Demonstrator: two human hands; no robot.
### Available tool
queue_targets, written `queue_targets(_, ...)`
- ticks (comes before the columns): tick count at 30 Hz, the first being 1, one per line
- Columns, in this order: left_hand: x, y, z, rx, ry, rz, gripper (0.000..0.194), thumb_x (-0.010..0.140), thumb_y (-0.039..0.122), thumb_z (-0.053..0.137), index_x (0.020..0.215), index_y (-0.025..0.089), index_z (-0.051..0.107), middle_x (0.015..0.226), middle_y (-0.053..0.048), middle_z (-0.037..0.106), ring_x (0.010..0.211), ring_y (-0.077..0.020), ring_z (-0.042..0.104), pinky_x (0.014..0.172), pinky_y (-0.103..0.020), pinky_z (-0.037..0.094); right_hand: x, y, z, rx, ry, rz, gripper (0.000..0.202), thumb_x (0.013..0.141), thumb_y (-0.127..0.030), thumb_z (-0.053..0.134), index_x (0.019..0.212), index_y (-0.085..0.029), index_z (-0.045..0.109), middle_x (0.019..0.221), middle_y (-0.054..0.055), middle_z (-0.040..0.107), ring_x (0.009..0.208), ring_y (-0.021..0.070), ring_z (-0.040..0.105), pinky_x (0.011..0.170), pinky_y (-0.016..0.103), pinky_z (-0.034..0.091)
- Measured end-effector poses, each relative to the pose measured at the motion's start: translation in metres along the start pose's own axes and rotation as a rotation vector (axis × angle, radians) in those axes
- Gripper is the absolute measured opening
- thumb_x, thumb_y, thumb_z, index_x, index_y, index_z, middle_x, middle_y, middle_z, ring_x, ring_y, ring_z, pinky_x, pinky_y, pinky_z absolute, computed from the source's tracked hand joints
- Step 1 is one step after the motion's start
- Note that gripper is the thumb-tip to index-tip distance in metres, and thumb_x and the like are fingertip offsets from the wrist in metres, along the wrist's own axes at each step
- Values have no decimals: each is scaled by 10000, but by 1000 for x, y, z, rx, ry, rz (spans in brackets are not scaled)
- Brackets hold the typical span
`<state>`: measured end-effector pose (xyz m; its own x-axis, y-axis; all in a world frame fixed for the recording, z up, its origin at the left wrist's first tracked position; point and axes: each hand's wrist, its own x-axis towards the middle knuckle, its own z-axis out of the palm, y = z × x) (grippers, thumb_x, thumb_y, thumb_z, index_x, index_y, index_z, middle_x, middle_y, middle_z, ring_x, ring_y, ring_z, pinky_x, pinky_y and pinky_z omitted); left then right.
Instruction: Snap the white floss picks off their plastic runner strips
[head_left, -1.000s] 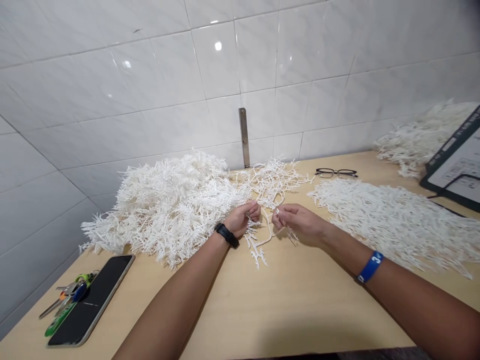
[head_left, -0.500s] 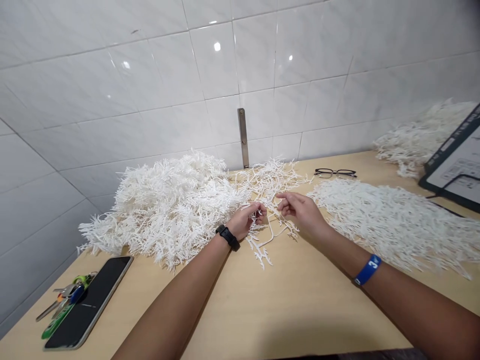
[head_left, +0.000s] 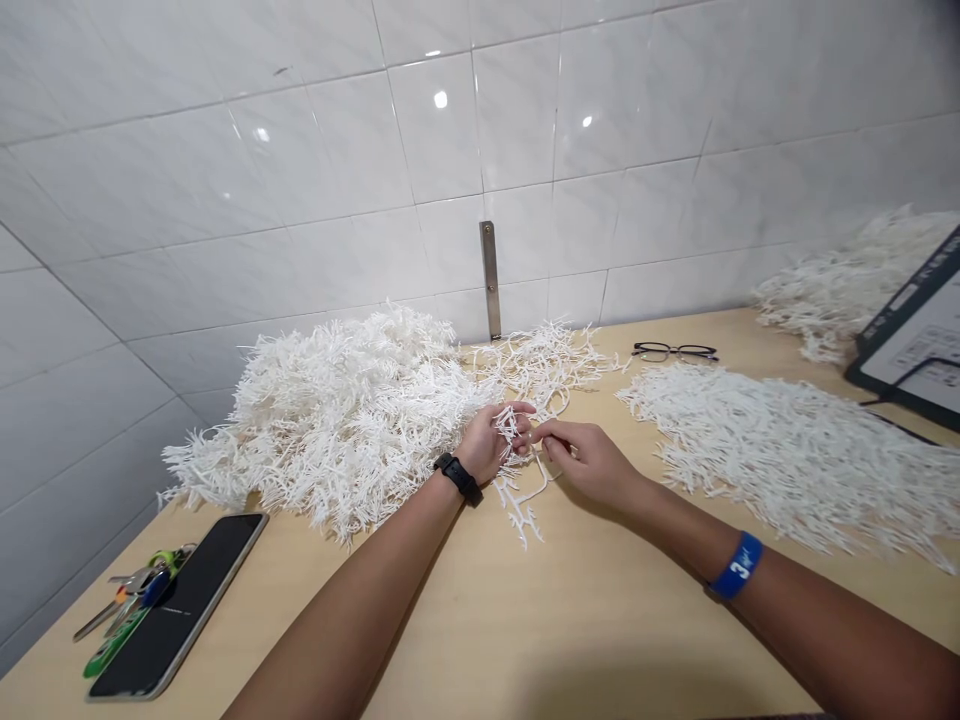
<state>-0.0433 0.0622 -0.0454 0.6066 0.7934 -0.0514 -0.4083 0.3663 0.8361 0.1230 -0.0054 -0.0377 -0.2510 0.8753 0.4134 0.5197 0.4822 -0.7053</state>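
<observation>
The person's left hand (head_left: 487,440) lies against the right edge of the large heap (head_left: 352,420), palm upward, forming a shallow cup. Its fingers are loosely half open, the index finger reaching out straighter, and a small clump of white sprigs (head_left: 508,425) sits in the palm, thin, short and forked. The right hand (head_left: 592,458), farther to the right of the heap, brings its bent index finger and thumb close to the left fingertips; whether that narrow pinch has hold of anything cannot be told. The sprigs are just beside it.

The heap itself is a deep, shaggy mound of white, stringy, finely branched pieces. Just right of its near part, below the hands, a branched runner (head_left: 525,495) with short side twigs rests on the smooth, pale wood-look table (head_left: 480,620). A looser tangle (head_left: 551,355) of thicker curling strands adjoins the heap's far right side, and a flatter, matted spread (head_left: 780,450) lies well to its right.
</observation>
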Motion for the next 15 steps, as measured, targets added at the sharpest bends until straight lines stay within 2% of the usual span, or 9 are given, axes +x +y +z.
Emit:
queue_targets(3,-1,-3,1,75,14,17,207,767,305,545,872,138,606,672,7,429,542,-97,408,531,-231,404,2,5,-1,-15,4,38,265,875,-224,428,894,-198,691,723,16,676,541,139,496,565,268,365)
queue_targets(6,-3,-4,3,174,35,61,199,718,270,628,870,146,594,757,-5,494,595,-91,460,531,-212,393,3,8,-2,-1,38,74,240,884,-250,431,900,-202,665,669,-4,618,567,146,499,580,271,365)
queue_targets(9,-3,-6,3,253,50,70,259,707,306,702,870,153,571,784,3,507,617,-82,475,556,-209,404,4,10,-2,55,52,122,233,919,-315,421,852,-203,614,645,-12,573,597,151,510,596,272,375)
queue_targets(12,-2,-8,3,343,44,68,332,697,373,747,858,155,554,733,25,496,588,-71,455,560,-205,383,5,10,-2,109,43,152,339,956,-399,390,711,-202,518,624,-12,545,610,148,515,620,274,384)
queue_targets(15,-1,-9,3,464,14,94,352,700,413,746,833,147,556,693,33,487,581,-71,432,565,-205,354,5,12,-1,120,13,175,415,962,-474,381,664,-200,469,610,-18,511,596,139,487,609,271,372)
